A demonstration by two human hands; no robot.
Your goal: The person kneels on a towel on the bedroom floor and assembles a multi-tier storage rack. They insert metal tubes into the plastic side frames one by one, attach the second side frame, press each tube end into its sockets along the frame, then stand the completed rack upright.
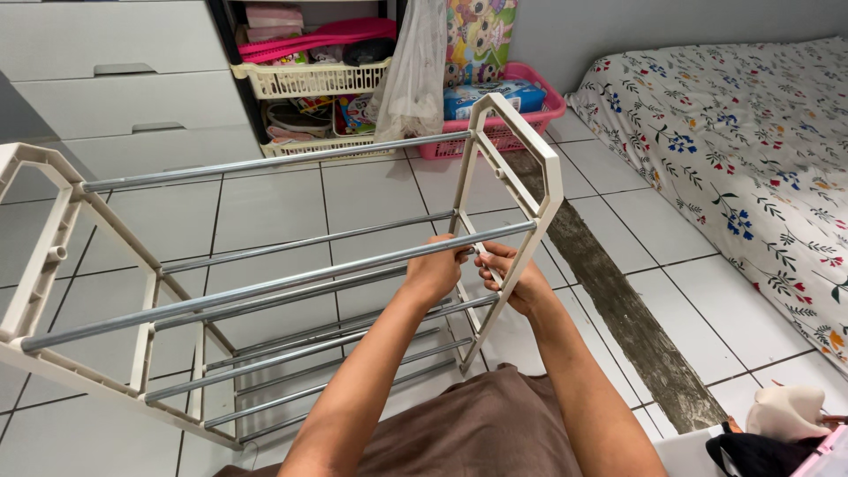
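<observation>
With our left hand (pixel 433 274) gripping a metal rod (pixel 291 281) and our right hand (pixel 511 276) clasping the side frame (pixel 517 168) beside it, we risk the rod slipping from its socket if misaligned.

Rack's left frame (pixel 35 256) cut off, fingertips (pixel 468 254) hidden behind rail (pixel 274 287)

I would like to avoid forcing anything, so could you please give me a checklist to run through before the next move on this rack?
1. Left hand grips a grey metal rod: ok.
2. Right hand is on the cream plastic side frame at the rod's end: ok.
3. Rod end seated in its socket: cannot tell, the hands hide it.
4. Far cream plastic side frame holds the rods' other ends: ok.
5. White tiled floor beneath the rack is level: ok.
</observation>
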